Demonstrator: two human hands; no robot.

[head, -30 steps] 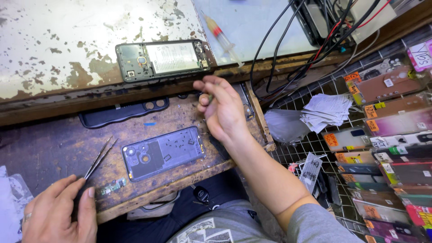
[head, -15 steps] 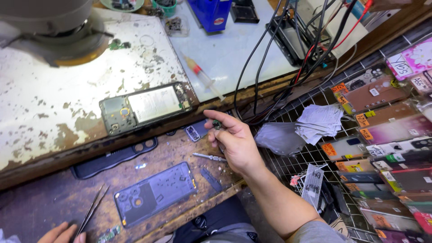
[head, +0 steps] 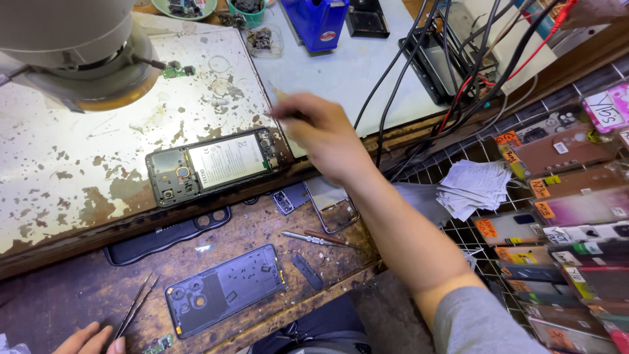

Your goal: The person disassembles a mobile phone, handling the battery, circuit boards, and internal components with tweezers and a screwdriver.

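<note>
The right hand (head: pixel 321 134) has swung up off the wooden shelf and now reaches over the white bench, blurred, fingers bunched around something thin I can't make out. The opened phone (head: pixel 213 164) lies just left of it. Left hand (head: pixel 88 339) rests low beside the tweezers (head: pixel 135 306), fingers together.

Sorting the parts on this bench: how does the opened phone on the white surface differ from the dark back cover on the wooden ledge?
The opened phone shows its insides, a pale battery and circuit boards; the back cover is a hollow dark shell with round camera holes. The phone lies on the chipped white worktop, lit by the lamp; the cover lies lower, on the brown ledge beside tweezers. The phone is nearer the right hand; the cover is nearer the left hand. Both lie flat, lengthwise.
</note>
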